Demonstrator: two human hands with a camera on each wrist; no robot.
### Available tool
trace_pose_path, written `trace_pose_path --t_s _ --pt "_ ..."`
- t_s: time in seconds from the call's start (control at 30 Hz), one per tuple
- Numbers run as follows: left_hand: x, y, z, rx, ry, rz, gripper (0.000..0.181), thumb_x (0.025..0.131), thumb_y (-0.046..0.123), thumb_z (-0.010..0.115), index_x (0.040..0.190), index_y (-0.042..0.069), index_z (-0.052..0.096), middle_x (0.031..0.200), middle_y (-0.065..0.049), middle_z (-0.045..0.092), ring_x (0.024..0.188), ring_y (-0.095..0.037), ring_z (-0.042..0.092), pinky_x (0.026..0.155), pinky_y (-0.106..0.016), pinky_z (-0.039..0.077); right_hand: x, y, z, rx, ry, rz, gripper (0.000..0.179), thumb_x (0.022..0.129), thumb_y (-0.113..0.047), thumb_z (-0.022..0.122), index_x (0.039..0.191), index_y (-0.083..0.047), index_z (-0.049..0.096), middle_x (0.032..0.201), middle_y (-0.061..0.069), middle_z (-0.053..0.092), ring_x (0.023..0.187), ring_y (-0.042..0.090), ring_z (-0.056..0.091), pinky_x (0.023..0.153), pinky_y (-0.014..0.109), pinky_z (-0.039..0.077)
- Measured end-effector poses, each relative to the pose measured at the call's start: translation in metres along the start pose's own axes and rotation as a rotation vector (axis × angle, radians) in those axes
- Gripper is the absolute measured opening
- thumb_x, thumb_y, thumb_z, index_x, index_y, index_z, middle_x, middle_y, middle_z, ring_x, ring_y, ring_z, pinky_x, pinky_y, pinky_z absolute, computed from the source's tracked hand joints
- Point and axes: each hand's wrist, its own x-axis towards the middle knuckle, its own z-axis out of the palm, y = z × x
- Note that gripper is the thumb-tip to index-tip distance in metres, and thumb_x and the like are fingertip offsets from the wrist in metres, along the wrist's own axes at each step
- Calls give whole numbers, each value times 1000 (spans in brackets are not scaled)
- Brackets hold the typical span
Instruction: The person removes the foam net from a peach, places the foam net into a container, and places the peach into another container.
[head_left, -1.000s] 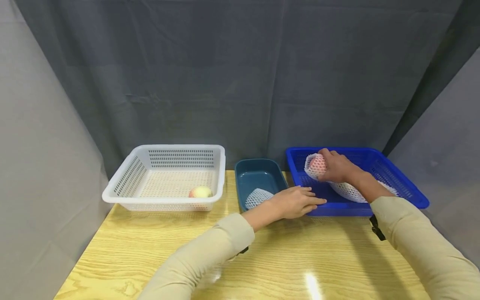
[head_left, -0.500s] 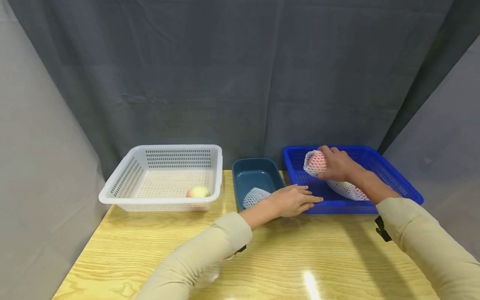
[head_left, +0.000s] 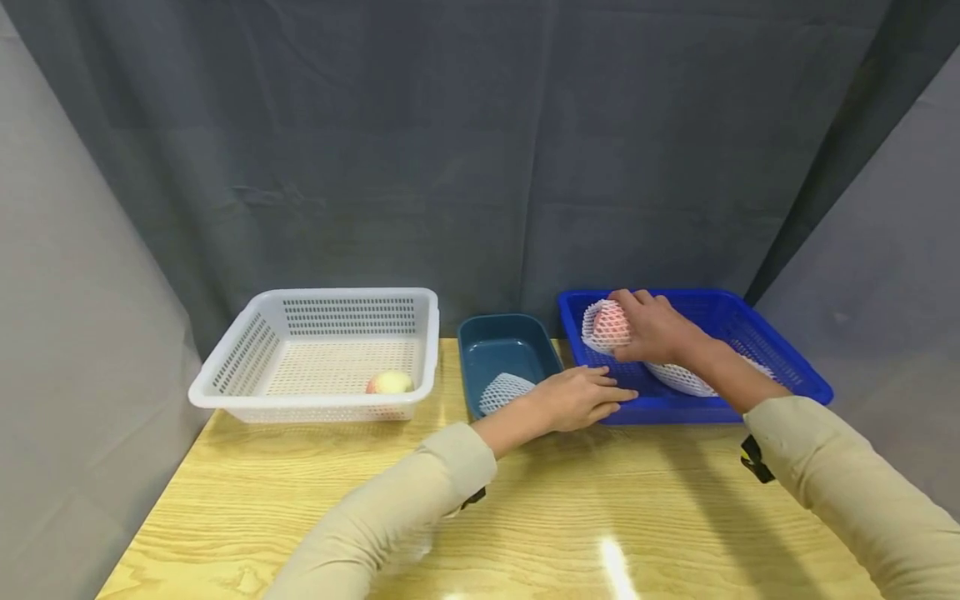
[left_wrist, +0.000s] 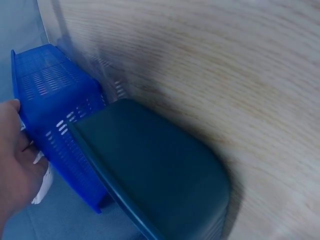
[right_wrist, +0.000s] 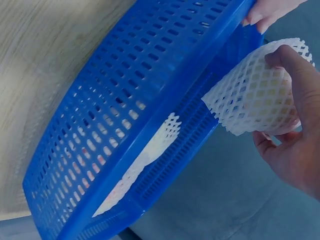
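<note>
1. At a pale wood-grain desk, a person in beige sleeves has the right grip around a round pinkish fruit in a white foam net, holding it over the left part of a blue perforated plastic basket.

2. The left grip, released and holding nothing, rests its outstretched fingers on that basket's near-left rim; how firmly they press, I cannot tell.

3. More white-netted fruit lies low in the blue basket, partly behind the right forearm.

4. To its left, a teal rectangular plastic tray carries a loose-looking white foam net; at far left, one bare yellow-and-red fruit sits in the near-right part of a white perforated plastic basket.

5. The step in hand appears to be picking a netted fruit, with unwrapping not yet begun.

6. The next move, by my reading, calls for the left grip to take the net's loose edge, jutting past the fruit, while the right holds the fruit steady without bruising it.
</note>
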Motion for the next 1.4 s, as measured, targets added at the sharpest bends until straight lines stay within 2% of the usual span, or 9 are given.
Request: trace_pose_path --t_s 0.2,0.37,0.57,0.73,0.93,1.17,1.4 --pt "-7 1 1 72 75 52 44 109 36 41 151 27 47 147 1 51 141 -20 38 117 -32 24 1 -9 -4 -2 5 -32 83 79 -27 83 142 1 37 128 31 51 118 48 47 95 66 38" --pt "-15 -1 1 92 140 77 44 107 37 45 149 24 50 146 2 52 138 -15 42 117 -28 23 2 -14 -7 -1 -1 -28 84 80 -28 83 144 1 36 131 31 49 119 49 46 95 66 38" --pt "-30 -3 -5 20 207 75 45 105 36 51 148 22 52 147 1 52 137 -17 43 117 -26 22 1 -18 -6 22 10 -25 86 78 -30 83 144 -1 37 129 31 50 114 48 49 87 63 45" --pt "-44 -8 -13 -47 307 94 44 102 31 60 143 18 57 144 -4 55 133 -20 48 113 -26 30 0 -23 -6 21 20 -28 86 78 -33 83 144 -2 38 129 30 51 114 49 50 86 63 46" --pt "-61 -18 -17 -64 414 91 45 99 27 66 141 15 59 140 -8 58 128 -21 53 106 -26 40 -1 -29 -5 26 7 -25 86 79 -35 83 146 -4 38 130 30 51 115 51 49 84 62 49" --pt "-80 -30 -22 -74 493 75 48 96 25 71 140 13 59 139 -10 58 126 -23 54 103 -26 44 -2 -35 -5 49 6 -17 88 77 -33 83 147 -5 38 127 27 52 108 47 52 72 50 52" --pt "-97 -41 -22 -99 544 35 51 92 21 76 139 9 60 137 -13 58 122 -25 56 102 -29 46 0 -44 1 39 31 -61 84 73 -31 84 142 -7 44 122 23 54 102 43 54 74 50 51"
